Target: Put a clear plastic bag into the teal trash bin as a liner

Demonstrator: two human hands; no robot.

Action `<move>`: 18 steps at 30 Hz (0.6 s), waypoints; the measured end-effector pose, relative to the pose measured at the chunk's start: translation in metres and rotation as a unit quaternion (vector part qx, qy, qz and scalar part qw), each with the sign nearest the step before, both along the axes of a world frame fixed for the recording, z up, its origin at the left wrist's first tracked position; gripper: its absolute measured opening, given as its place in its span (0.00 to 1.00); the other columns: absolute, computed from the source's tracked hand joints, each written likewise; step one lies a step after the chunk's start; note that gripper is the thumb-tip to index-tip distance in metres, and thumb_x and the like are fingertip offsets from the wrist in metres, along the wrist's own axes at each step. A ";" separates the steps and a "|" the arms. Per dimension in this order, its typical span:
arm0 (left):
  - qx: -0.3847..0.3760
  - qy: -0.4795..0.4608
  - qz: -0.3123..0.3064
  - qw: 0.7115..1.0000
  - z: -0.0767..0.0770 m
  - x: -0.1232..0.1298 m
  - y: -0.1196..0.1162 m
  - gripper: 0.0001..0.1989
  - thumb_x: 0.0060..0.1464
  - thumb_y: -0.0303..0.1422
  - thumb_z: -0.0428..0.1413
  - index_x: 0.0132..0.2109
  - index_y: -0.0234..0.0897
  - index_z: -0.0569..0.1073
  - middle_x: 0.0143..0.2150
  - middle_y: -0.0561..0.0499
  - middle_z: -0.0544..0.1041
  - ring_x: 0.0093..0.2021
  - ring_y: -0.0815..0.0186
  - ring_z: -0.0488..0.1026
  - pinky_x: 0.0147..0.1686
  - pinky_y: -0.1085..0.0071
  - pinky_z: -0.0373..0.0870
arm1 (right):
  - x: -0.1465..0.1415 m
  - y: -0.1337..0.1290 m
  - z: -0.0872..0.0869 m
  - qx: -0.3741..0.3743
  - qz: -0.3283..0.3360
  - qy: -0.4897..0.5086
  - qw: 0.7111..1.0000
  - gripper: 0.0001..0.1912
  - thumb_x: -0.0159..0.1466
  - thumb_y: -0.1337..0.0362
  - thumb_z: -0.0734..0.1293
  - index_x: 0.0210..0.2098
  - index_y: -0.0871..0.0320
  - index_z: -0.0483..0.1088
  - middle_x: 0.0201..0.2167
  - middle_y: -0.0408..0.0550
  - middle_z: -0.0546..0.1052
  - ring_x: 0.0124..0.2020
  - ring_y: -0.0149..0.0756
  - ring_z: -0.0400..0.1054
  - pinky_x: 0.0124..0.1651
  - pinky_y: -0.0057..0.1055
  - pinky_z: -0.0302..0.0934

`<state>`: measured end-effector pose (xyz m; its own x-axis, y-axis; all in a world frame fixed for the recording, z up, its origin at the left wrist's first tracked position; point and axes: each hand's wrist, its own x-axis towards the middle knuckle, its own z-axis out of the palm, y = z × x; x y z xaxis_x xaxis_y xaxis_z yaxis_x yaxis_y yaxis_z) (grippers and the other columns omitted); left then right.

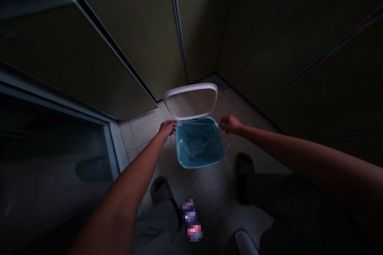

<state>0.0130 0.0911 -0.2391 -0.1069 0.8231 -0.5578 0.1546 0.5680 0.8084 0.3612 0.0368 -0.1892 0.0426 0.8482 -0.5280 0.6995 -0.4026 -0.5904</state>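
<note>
Forward, left hand (166, 129), right hand (230, 124), pinching liner (200, 143)

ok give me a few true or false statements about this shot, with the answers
1. The left hand and right hand are both at the rim of the teal bin. True.
2. The white lid frame is shut down on the bin. False: it stands open, raised at the far side.
3. A clear plastic liner lines the bin. True.
4. The person is barefoot. False: footwear shows on the feet.
5. The bin is over a carpet. False: it is over a pale tiled floor.
</note>
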 end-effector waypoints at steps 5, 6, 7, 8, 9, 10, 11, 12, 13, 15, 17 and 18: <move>-0.026 -0.020 0.014 0.999 -0.006 0.007 0.006 0.15 0.43 0.35 0.62 0.41 0.39 0.78 0.33 0.53 0.78 0.26 0.70 0.71 0.28 0.74 0.65 | -0.002 0.005 -0.002 -0.031 -0.087 0.042 0.995 0.09 0.71 0.64 0.64 0.36 0.62 0.73 0.30 0.48 0.80 0.17 0.24 0.62 0.21 0.23 0.53; -0.031 -0.023 0.014 0.999 -0.007 0.008 0.007 0.15 0.43 0.36 0.62 0.41 0.39 0.78 0.32 0.53 0.78 0.26 0.70 0.71 0.28 0.74 0.65 | -0.002 0.006 -0.002 -0.033 -0.093 0.046 0.994 0.10 0.71 0.64 0.64 0.36 0.62 0.73 0.29 0.48 0.79 0.17 0.23 0.61 0.21 0.23 0.52; -0.037 -0.026 0.014 0.999 -0.008 0.008 0.008 0.15 0.42 0.36 0.62 0.41 0.39 0.78 0.31 0.53 0.77 0.26 0.70 0.71 0.28 0.74 0.65 | -0.002 0.008 -0.001 -0.035 -0.097 0.046 0.994 0.11 0.71 0.63 0.64 0.35 0.62 0.73 0.27 0.47 0.77 0.18 0.23 0.60 0.21 0.22 0.51; -0.042 -0.029 0.014 0.999 -0.009 0.009 0.009 0.15 0.42 0.36 0.62 0.40 0.39 0.78 0.31 0.53 0.77 0.26 0.69 0.72 0.28 0.73 0.65 | -0.003 0.009 -0.001 -0.035 -0.101 0.044 0.993 0.12 0.71 0.63 0.64 0.34 0.62 0.73 0.25 0.46 0.75 0.18 0.23 0.58 0.22 0.22 0.50; -0.046 -0.032 0.014 0.998 -0.010 0.009 0.010 0.16 0.41 0.37 0.63 0.40 0.39 0.77 0.30 0.54 0.77 0.27 0.69 0.72 0.28 0.73 0.65 | -0.003 0.010 -0.002 -0.036 -0.105 0.041 0.993 0.13 0.71 0.62 0.64 0.33 0.63 0.73 0.23 0.45 0.73 0.18 0.23 0.57 0.22 0.23 0.49; -0.050 -0.034 0.015 0.998 -0.011 0.010 0.010 0.16 0.41 0.37 0.63 0.40 0.40 0.77 0.30 0.54 0.77 0.27 0.69 0.72 0.28 0.73 0.66 | -0.003 0.011 -0.003 -0.036 -0.110 0.037 0.993 0.14 0.71 0.61 0.65 0.32 0.63 0.73 0.22 0.44 0.71 0.18 0.23 0.56 0.22 0.23 0.49; -0.054 -0.035 0.016 0.998 -0.012 0.011 0.011 0.16 0.40 0.37 0.63 0.40 0.40 0.77 0.30 0.54 0.78 0.27 0.68 0.73 0.28 0.73 0.66 | -0.004 0.013 -0.004 -0.038 -0.114 0.035 0.992 0.14 0.71 0.61 0.65 0.31 0.62 0.73 0.22 0.43 0.70 0.18 0.23 0.55 0.22 0.23 0.48; -0.057 -0.036 0.018 0.998 -0.013 0.011 0.012 0.17 0.40 0.37 0.63 0.40 0.40 0.78 0.29 0.54 0.78 0.27 0.68 0.73 0.28 0.73 0.67 | -0.004 0.014 -0.006 -0.040 -0.120 0.032 0.991 0.14 0.70 0.61 0.65 0.30 0.62 0.72 0.21 0.42 0.69 0.18 0.23 0.55 0.22 0.23 0.48; -0.059 -0.038 0.019 0.997 -0.015 0.012 0.012 0.17 0.40 0.36 0.63 0.40 0.40 0.78 0.29 0.54 0.78 0.26 0.68 0.73 0.28 0.73 0.67 | -0.004 0.016 -0.009 -0.044 -0.125 0.029 0.991 0.14 0.70 0.61 0.66 0.30 0.62 0.72 0.22 0.42 0.69 0.19 0.23 0.55 0.22 0.24 0.48; -0.063 -0.040 0.023 0.997 -0.018 0.014 0.014 0.17 0.40 0.36 0.64 0.40 0.40 0.78 0.28 0.53 0.78 0.26 0.67 0.74 0.28 0.72 0.68 | -0.005 0.018 -0.015 -0.061 -0.133 0.027 0.989 0.13 0.69 0.61 0.66 0.31 0.62 0.73 0.22 0.42 0.68 0.19 0.24 0.55 0.21 0.24 0.47; -0.067 -0.042 0.025 0.997 -0.022 0.017 0.015 0.16 0.39 0.36 0.65 0.40 0.39 0.78 0.27 0.53 0.78 0.26 0.65 0.75 0.27 0.71 0.69 | -0.005 0.021 -0.020 -0.084 -0.141 0.032 0.986 0.12 0.68 0.59 0.67 0.34 0.61 0.74 0.22 0.42 0.68 0.18 0.24 0.55 0.20 0.24 0.47; -0.070 -0.043 0.025 0.996 -0.023 0.017 0.016 0.16 0.39 0.36 0.65 0.39 0.39 0.78 0.26 0.53 0.78 0.26 0.65 0.75 0.27 0.71 0.70 | -0.005 0.022 -0.023 -0.094 -0.149 0.036 0.984 0.11 0.68 0.59 0.67 0.35 0.61 0.74 0.23 0.42 0.69 0.18 0.24 0.55 0.20 0.24 0.46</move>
<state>0.0304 0.1069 -0.2622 -0.0921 0.7315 -0.6756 0.0572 0.6812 0.7298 0.3557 0.0586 -0.2118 0.2308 0.6903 -0.6857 0.4932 -0.6905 -0.5291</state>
